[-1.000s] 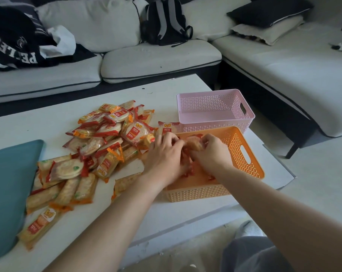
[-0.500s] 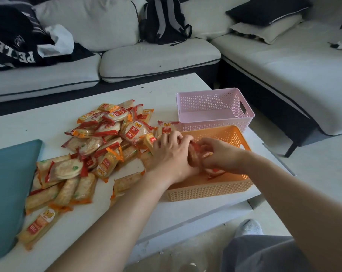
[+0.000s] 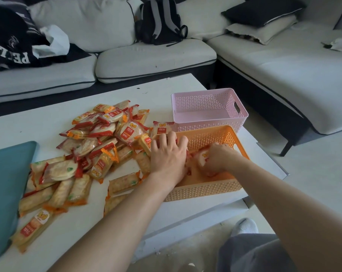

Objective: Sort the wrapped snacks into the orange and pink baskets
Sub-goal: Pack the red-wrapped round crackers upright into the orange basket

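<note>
The snack pile lies mostly unsorted. The left hand spreads over the rim of the orange basket; whether it grips anything I cannot tell. The right hand clutches a red-wrapped snack inside, so this looks like the depositing step. Next: release, then fetch more. The pink basket sits unfilled.

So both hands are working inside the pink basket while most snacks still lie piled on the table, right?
No. The head view shows the left hand and right hand inside the orange basket, not the pink basket. Most snacks still lie piled on the table.
</note>
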Demonstrator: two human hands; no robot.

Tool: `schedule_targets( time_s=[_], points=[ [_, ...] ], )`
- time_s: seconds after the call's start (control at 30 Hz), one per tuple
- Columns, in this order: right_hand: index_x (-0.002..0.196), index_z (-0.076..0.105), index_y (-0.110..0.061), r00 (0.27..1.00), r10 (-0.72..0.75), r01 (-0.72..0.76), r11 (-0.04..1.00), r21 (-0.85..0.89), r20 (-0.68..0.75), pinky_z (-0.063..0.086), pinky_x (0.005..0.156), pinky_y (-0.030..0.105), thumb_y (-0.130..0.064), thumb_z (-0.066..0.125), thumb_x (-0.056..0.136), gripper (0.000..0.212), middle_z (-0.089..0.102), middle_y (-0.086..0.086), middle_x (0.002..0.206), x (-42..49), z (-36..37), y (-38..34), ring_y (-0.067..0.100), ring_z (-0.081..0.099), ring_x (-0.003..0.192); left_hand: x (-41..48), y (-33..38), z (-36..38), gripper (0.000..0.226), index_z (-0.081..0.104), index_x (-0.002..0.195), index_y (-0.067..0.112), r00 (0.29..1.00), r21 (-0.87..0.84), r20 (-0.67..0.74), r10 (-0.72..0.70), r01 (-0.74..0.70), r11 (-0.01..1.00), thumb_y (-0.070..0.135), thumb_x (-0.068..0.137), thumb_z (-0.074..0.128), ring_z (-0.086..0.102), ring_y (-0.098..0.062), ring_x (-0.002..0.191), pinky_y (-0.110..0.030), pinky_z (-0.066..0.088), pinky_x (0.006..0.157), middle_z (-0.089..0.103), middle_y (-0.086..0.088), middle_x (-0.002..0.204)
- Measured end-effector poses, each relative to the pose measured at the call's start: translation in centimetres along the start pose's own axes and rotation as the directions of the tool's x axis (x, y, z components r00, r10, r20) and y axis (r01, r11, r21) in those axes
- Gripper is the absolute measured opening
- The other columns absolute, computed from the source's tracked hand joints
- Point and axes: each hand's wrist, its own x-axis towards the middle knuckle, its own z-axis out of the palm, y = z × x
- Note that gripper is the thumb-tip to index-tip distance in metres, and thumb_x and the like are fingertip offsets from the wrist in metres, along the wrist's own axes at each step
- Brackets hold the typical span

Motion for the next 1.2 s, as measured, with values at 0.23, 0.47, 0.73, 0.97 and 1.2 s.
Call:
schedule_targets(
  time_s=[0.23,0.47,0.73,0.97,1.2],
  points=[
    [0.144,0.038,-0.020,0.971,-0.209,0.239,0.897,0.373,-0.120,0.056,0.073,0.030,-0.012,0.082,0.072,0.085,0.061,0.001,0.119,-1.0,-0.7,-0.9,0.023,0.061,0.104,0.1,-0.5,-1.3,0.067,0.047,0.129,0.026,0.993,-0.131,0.120,0.011,0.005,0.991,0.058,0.076,0.071,0.043,-0.030,0.121,-0.043,0.036,0.098,0.043,-0.003,0.128],
    [0.138,0.046,-0.008,0.972,-0.151,0.185,0.964,0.190,-0.179,0.052,0.084,0.038,-0.027,0.064,0.095,0.051,0.056,0.019,0.128,-0.6,1.6,-4.2,0.033,0.062,0.108,-0.7,-4.6,-4.6,0.058,0.052,0.136,0.027,0.981,-0.548,0.181,0.074,0.038,0.836,0.047,0.084,0.071,0.040,-0.017,0.131,-0.040,0.044,0.105,0.045,0.005,0.136],
    [0.104,0.066,-0.005,0.975,-0.162,0.164,0.986,0.000,-0.152,0.046,0.055,0.019,-0.010,0.067,0.085,0.020,0.064,0.011,0.104,-3.3,-1.1,-6.5,0.016,0.061,0.076,-5.8,-14.3,-7.4,0.029,0.062,0.120,0.029,0.957,-0.536,0.185,-0.223,0.288,0.794,0.038,0.093,0.067,0.046,-0.011,0.116,-0.030,0.039,0.091,0.050,0.011,0.122],
    [0.133,0.059,-0.019,0.770,-0.438,0.506,0.862,0.026,-0.463,0.056,0.096,0.047,-0.023,0.063,0.091,0.042,0.060,0.007,0.128,-9.4,-0.3,-14.5,0.029,0.059,0.117,-11.8,-18.5,-9.0,0.035,0.063,0.075,0.019,0.642,-0.243,0.747,-0.174,0.506,0.828,0.050,0.087,0.073,0.062,-0.012,0.061,-0.027,0.049,0.059,0.073,0.000,0.079],
    [0.134,0.056,-0.019,0.811,-0.551,0.581,0.797,-0.162,0.196,0.059,0.076,0.030,-0.019,0.065,0.093,0.041,0.065,0.002,0.114,-9.5,5.7,-18.6,0.019,0.066,0.095,-16.0,-14.4,-5.9,0.066,0.063,0.084,0.022,0.497,-0.079,0.861,-0.106,0.338,0.938,0.084,0.063,0.067,0.066,-0.020,0.086,-0.032,0.051,0.076,0.072,0.004,0.092]
  ],
)
